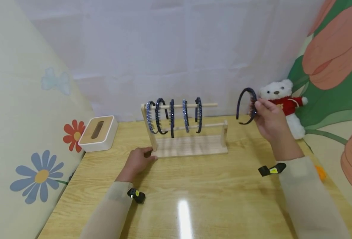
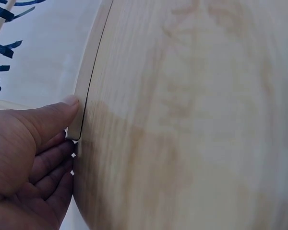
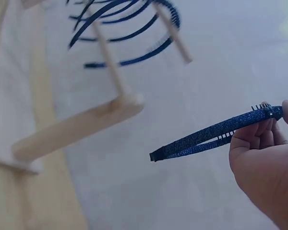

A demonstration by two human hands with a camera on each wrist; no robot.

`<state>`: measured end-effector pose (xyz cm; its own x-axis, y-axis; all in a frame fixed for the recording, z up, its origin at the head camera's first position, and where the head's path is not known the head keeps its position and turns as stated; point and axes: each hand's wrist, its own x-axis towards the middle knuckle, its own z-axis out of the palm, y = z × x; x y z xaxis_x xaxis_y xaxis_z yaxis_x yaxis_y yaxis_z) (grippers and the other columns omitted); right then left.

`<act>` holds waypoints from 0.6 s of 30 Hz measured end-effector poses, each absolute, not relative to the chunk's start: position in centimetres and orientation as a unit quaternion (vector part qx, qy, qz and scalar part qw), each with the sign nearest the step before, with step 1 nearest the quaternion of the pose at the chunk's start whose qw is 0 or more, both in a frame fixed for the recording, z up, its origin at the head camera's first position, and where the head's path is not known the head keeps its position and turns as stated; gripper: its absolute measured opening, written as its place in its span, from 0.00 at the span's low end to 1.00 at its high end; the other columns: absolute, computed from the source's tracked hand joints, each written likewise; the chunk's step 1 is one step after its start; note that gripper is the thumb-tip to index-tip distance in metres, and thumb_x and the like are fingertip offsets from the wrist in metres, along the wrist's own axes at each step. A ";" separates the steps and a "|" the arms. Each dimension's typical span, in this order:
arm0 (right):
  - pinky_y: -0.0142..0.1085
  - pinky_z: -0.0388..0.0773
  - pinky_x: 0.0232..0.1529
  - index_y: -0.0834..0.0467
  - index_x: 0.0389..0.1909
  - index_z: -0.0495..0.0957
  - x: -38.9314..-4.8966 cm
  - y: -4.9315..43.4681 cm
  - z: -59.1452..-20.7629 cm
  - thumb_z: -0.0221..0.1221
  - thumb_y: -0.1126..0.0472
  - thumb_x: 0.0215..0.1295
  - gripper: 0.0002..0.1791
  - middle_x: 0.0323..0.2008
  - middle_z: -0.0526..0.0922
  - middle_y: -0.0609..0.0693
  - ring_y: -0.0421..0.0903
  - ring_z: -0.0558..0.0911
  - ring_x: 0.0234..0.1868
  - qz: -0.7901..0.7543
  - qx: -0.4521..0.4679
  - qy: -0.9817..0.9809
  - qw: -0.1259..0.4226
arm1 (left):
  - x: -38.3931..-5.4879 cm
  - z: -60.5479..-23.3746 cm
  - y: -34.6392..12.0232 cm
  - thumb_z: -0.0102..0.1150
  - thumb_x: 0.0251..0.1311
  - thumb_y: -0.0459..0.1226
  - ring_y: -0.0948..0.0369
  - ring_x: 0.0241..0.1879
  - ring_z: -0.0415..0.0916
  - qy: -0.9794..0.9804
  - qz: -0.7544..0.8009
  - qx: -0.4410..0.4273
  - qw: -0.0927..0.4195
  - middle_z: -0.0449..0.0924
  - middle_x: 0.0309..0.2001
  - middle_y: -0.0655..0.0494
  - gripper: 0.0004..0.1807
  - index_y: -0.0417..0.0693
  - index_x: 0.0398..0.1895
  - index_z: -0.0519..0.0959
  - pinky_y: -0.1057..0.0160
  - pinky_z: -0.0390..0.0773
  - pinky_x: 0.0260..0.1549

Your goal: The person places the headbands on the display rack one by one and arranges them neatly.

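A wooden headband rack point(image 1: 190, 151) stands on the table, with several dark, sparkly headbands point(image 1: 198, 114) hung over its upper rod point(image 1: 210, 105). My left hand point(image 1: 138, 161) holds the left end of the rack's base; in the left wrist view the thumb point(image 2: 62, 109) presses on the base edge, fingers curled beside it. Off to the right of the rack, my right hand point(image 1: 269, 121) pinches a dark blue glittery headband point(image 3: 209, 132) by one side, in the air. Its comb teeth and open ends show, the ends facing the rack in the right wrist view.
At the back left sits a white tissue box point(image 1: 110, 136) with a wooden lid. A white teddy bear point(image 1: 295, 126) in a red sweater leans behind my right hand. Flower-patterned walls flank the wooden table point(image 1: 217, 189). Something orange point(image 1: 320, 173) lies past my right sleeve.
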<state>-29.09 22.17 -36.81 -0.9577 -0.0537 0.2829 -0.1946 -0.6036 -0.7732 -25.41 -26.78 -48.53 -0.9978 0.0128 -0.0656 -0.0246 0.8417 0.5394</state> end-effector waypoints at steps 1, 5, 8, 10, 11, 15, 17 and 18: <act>0.29 0.86 0.49 0.61 0.49 0.89 -29.1 21.8 -36.1 0.61 0.67 0.80 0.09 0.45 0.89 0.51 0.42 0.87 0.46 0.883 0.152 -0.443 0.044 | -25.4 -48.5 -26.8 0.70 0.75 0.45 0.40 0.71 0.77 0.959 0.281 -0.003 0.033 0.82 0.69 0.36 0.32 0.41 0.76 0.77 0.38 0.77 0.70; 0.28 0.85 0.49 0.59 0.49 0.89 -29.1 20.2 -34.2 0.60 0.65 0.81 0.09 0.45 0.89 0.49 0.41 0.86 0.45 0.868 0.183 -0.459 0.048 | -25.5 -48.5 -26.9 0.69 0.76 0.45 0.39 0.72 0.76 0.960 0.279 -0.003 0.035 0.80 0.70 0.36 0.32 0.41 0.76 0.77 0.38 0.77 0.71; 0.27 0.85 0.48 0.57 0.47 0.89 -29.3 18.7 -33.4 0.59 0.65 0.81 0.09 0.43 0.90 0.48 0.40 0.86 0.44 0.862 0.182 -0.471 0.044 | -25.5 -48.5 -26.9 0.69 0.75 0.45 0.39 0.72 0.77 0.959 0.280 -0.002 0.033 0.81 0.70 0.36 0.32 0.41 0.76 0.77 0.38 0.77 0.70; 0.27 0.85 0.48 0.55 0.46 0.89 -29.4 17.8 -33.3 0.59 0.65 0.82 0.10 0.42 0.90 0.48 0.40 0.86 0.44 0.860 0.173 -0.479 0.034 | -25.5 -48.5 -27.0 0.69 0.75 0.45 0.39 0.71 0.77 0.959 0.281 -0.001 0.031 0.82 0.69 0.36 0.31 0.40 0.76 0.77 0.38 0.78 0.70; 0.27 0.85 0.48 0.55 0.46 0.89 -29.5 17.4 -33.4 0.59 0.65 0.82 0.10 0.42 0.90 0.47 0.40 0.86 0.44 0.858 0.166 -0.485 0.027 | -25.5 -48.5 -26.9 0.69 0.75 0.45 0.39 0.72 0.77 0.959 0.282 -0.001 0.031 0.82 0.69 0.36 0.31 0.40 0.76 0.77 0.38 0.77 0.70; 0.26 0.84 0.49 0.53 0.44 0.88 -29.7 16.2 -34.2 0.56 0.67 0.83 0.12 0.42 0.89 0.46 0.39 0.85 0.45 0.854 0.139 -0.501 -0.009 | -25.5 -48.5 -26.9 0.70 0.75 0.45 0.38 0.74 0.74 0.957 0.289 -0.008 0.039 0.80 0.71 0.36 0.32 0.42 0.76 0.77 0.37 0.76 0.72; 0.26 0.84 0.50 0.53 0.43 0.88 -29.7 15.7 -34.8 0.55 0.68 0.84 0.14 0.42 0.89 0.46 0.39 0.84 0.46 0.853 0.131 -0.504 -0.024 | -25.6 -48.6 -26.9 0.70 0.75 0.46 0.37 0.75 0.72 0.957 0.289 -0.009 0.041 0.79 0.72 0.36 0.32 0.42 0.76 0.77 0.36 0.74 0.73; 0.25 0.84 0.50 0.53 0.43 0.88 -29.6 15.4 -35.1 0.54 0.68 0.84 0.14 0.41 0.89 0.45 0.39 0.84 0.46 0.851 0.130 -0.508 -0.027 | -25.6 -48.6 -26.9 0.70 0.75 0.46 0.37 0.75 0.72 0.956 0.289 -0.010 0.041 0.78 0.73 0.36 0.32 0.42 0.76 0.77 0.36 0.74 0.73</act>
